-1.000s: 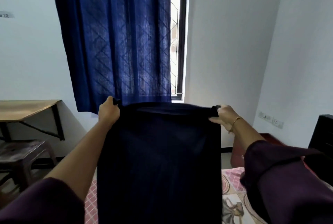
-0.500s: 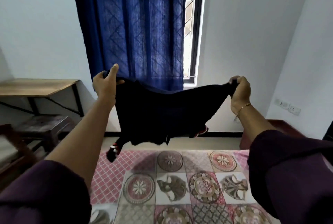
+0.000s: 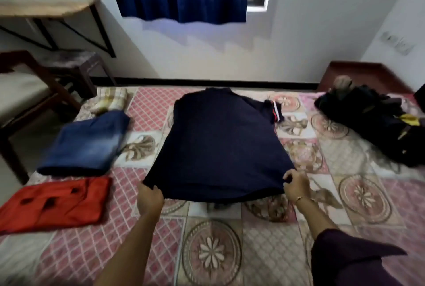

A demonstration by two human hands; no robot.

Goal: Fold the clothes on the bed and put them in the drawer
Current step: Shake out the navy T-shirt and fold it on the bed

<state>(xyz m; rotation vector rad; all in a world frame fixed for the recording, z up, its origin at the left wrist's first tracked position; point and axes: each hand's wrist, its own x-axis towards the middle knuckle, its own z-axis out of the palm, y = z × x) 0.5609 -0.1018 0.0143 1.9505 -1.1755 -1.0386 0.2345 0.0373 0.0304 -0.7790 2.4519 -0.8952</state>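
Gripping the near hem of a dark navy shirt point(image 3: 220, 147), both hands sat low in the middle of the frame: the left hand point(image 3: 149, 196) pinched the lower-left corner, the right hand point(image 3: 295, 185) the lower-right corner, fingers curled over the cloth. The shirt lay spread on the patterned bedspread point(image 3: 213, 251), its long axis running straight away from the person toward the top of the frame, collar farthest, one striped sleeve point(image 3: 274, 111) sticking out at the upper right. Both hands looked about equally near, so a lengthwise fold from either side seemed the likely next step. At the left of the frame lay a folded red garment point(image 3: 53, 203), beyond it folded blue jeans point(image 3: 87, 143). At the far right sat a dark unfolded pile point(image 3: 372, 124). No drawer was in view.
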